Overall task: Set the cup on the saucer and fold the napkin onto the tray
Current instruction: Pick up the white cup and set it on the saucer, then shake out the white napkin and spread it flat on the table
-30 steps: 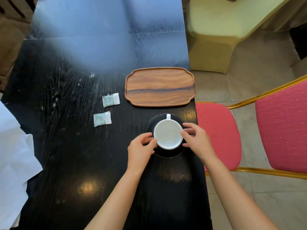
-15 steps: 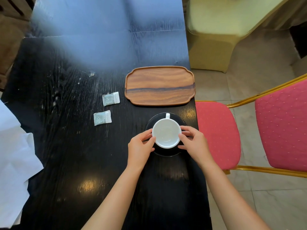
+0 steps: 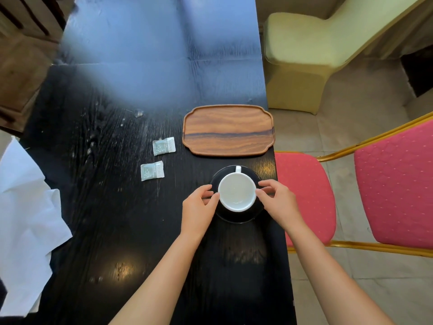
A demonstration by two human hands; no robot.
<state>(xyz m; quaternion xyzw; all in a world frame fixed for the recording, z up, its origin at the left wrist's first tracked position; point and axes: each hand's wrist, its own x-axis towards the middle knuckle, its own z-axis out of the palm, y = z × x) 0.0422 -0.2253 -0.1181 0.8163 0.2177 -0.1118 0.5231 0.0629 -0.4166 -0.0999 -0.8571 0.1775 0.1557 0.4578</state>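
Note:
A white cup (image 3: 237, 193) stands upright on a black saucer (image 3: 236, 218) near the table's right edge, its handle pointing away from me. My left hand (image 3: 199, 209) pinches the saucer's left rim, fingertips touching the cup's side. My right hand (image 3: 278, 202) grips the right rim the same way. The wooden tray (image 3: 228, 130) lies bare just beyond the saucer. A white napkin (image 3: 23, 219) lies crumpled and unfolded at the table's left edge, far from both hands.
Two small pale-green sachets (image 3: 164, 146) (image 3: 152, 171) lie left of the tray. The black table (image 3: 105, 231) ends close to the saucer's right side. A red chair (image 3: 309, 191) stands beside it, and a cream covered chair (image 3: 300, 62) stands further back.
Both hands stay at the sides of the cup and saucer, with only small finger shifts. The cup and saucer have barely moved.

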